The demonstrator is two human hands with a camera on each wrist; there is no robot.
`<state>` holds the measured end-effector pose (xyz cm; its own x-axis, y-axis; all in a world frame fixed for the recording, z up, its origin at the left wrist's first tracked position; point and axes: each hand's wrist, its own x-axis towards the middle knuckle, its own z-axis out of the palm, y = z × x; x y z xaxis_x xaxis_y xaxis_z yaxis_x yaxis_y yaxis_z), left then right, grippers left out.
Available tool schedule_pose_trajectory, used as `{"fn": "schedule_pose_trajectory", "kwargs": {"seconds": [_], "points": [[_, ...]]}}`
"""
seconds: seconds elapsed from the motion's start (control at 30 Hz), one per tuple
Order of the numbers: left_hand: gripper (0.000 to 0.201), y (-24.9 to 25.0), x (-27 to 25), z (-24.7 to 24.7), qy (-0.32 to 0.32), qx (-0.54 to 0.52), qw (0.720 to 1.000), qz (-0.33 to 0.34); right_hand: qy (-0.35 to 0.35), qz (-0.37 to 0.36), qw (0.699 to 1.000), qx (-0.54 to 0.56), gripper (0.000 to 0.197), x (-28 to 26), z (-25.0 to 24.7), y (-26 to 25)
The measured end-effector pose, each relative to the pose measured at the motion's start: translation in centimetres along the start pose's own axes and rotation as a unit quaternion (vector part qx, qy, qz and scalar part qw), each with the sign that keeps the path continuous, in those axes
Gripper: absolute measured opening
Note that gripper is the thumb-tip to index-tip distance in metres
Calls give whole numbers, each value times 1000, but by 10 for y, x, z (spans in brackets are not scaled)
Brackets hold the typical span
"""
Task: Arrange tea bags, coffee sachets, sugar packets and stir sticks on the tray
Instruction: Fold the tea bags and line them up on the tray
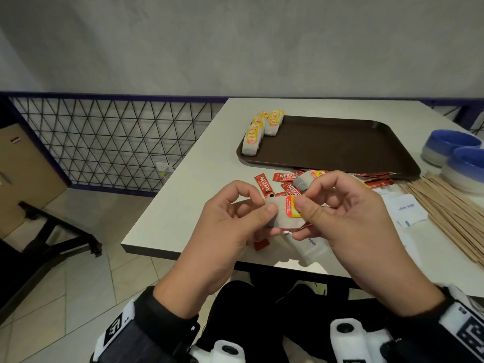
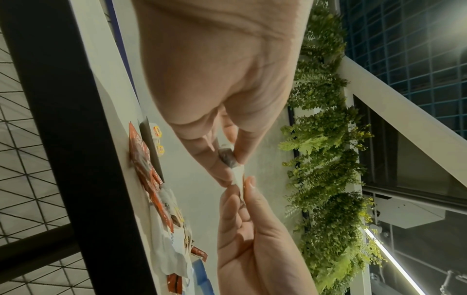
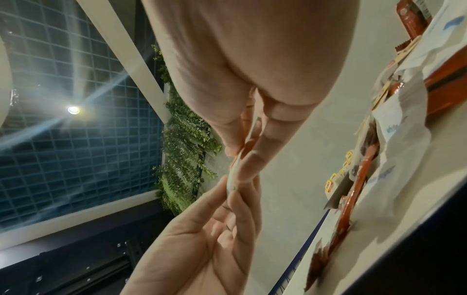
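Both hands are raised above the near part of the white rectangular table (image 1: 199,163), sharing one white paper tea bag with a yellow-and-red label (image 1: 284,214). The left hand (image 1: 230,231) pinches the bag's left end between thumb and curled fingers, and the right hand (image 1: 348,221) pinches the labelled right end between thumb and forefinger. A second tea bag, grey-white with a yellow tag (image 1: 305,180), sits tucked among the upper fingers of the right hand.

The dark brown rectangular plastic tray (image 1: 340,145) lies farther back on the table. On its left edge stand two short rows of yellow-labelled tea bags (image 1: 262,129), packed close together; the rest of the tray's floor is bare.

Between the hands and the tray's near rim lie scattered red Nescafe coffee sachets (image 1: 264,184), some hidden behind the fingers. White paper sugar packets with blue print (image 1: 407,210) lie just right of the right hand, and another shows below the hands near the table's front edge. A loose heap of pale wooden stir sticks (image 1: 445,208) fans along the right side, touching the sugar packets. Two blue-and-white ceramic bowls (image 1: 455,153) stand beside the tray's right end, just behind the sticks.

A black wire-mesh fence (image 1: 104,137) runs behind the table's left side, against a grey wall.
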<state>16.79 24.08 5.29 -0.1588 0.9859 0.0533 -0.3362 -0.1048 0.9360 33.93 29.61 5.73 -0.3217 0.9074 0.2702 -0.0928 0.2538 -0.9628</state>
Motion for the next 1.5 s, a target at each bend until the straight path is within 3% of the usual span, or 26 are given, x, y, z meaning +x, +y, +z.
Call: {"fn": "schedule_pose_trajectory", "kwargs": {"seconds": [0.1, 0.4, 0.57, 1.1, 1.3, 1.5], "points": [[7, -3, 1, -1, 5, 28, 999, 32, 2, -20, 1000, -4, 8, 0, 1, 0], [17, -3, -1, -2, 31, 128, 989, 67, 1, -40, 999, -6, 6, -4, 3, 3], [14, -4, -1, -3, 43, 152, 986, 55, 13, -47, 999, -16, 17, -5, 5, 7], [6, -7, -1, -6, 17, 170, 985, 33, 3, -79, 994, -80, 20, -4, 7, 4], [7, -8, 0, -7, -5, 165, 985, 41, -1, -129, 979, -158, 27, -2, 6, 4], [7, -9, 2, -8, -2, 130, 991, 30, -11, -203, 947, -249, 17, 4, 5, 3]]}}
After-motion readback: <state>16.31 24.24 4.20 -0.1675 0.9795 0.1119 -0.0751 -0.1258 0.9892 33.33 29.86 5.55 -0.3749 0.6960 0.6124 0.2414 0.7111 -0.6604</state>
